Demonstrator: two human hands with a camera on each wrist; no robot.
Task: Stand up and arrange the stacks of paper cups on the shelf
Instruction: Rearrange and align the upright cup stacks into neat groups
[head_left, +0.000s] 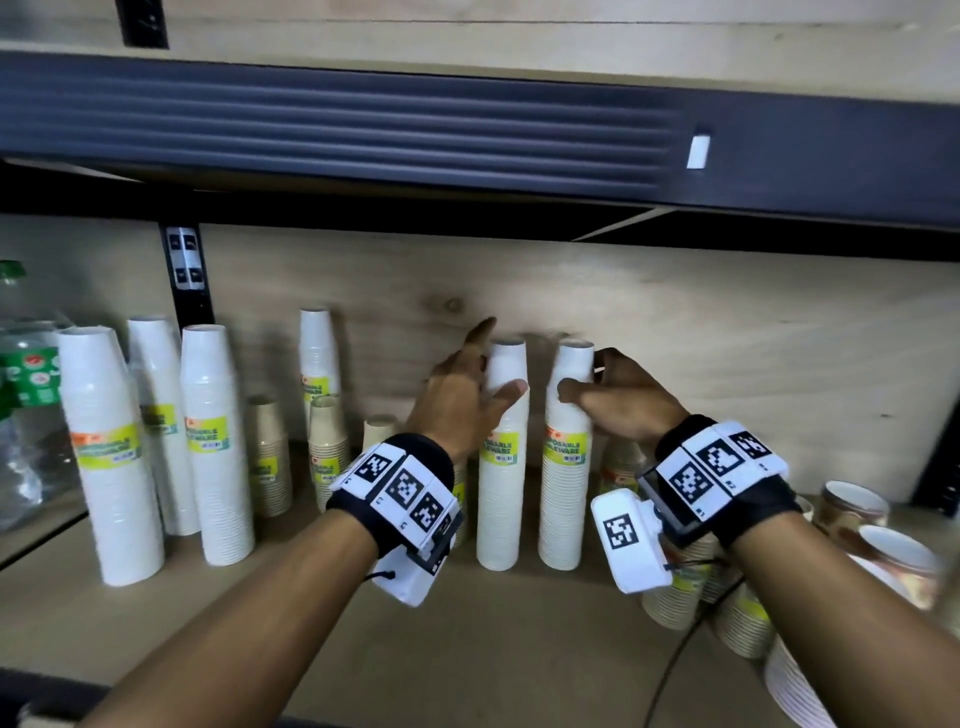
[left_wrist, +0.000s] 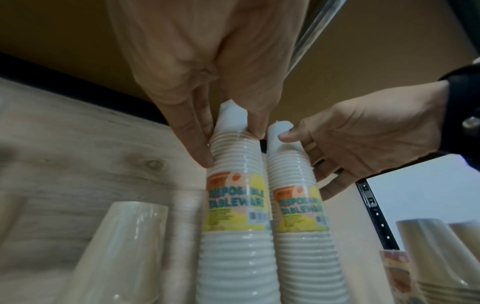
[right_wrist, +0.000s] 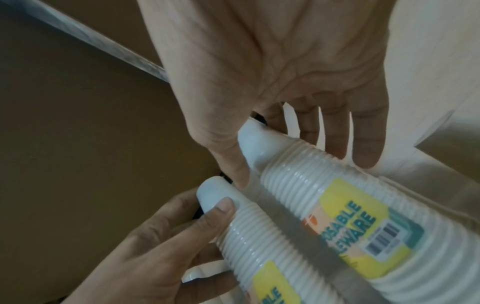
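Observation:
Two tall white paper-cup stacks with yellow labels stand upright side by side on the wooden shelf (head_left: 467, 649). My left hand (head_left: 483, 384) grips the left stack (head_left: 500, 499) near its top, thumb in front and fingers behind. My right hand (head_left: 587, 387) grips the right stack (head_left: 565, 499) the same way. The left wrist view shows the left hand (left_wrist: 228, 142) pinching the left stack (left_wrist: 233, 257), with the right hand (left_wrist: 363, 139) on the right stack (left_wrist: 298, 257). In the right wrist view, the right hand (right_wrist: 298, 164) holds its stack (right_wrist: 324, 195) beside the left hand (right_wrist: 155, 246).
More upright white stacks (head_left: 109, 467) (head_left: 213, 452) (head_left: 318, 353) and short brown stacks (head_left: 270, 457) (head_left: 327, 447) stand to the left. Plastic bottles (head_left: 26, 389) are at far left. Patterned cups (head_left: 852, 509) and brown stacks lying down (head_left: 675, 597) crowd the right. A dark upper shelf edge (head_left: 363, 140) hangs overhead.

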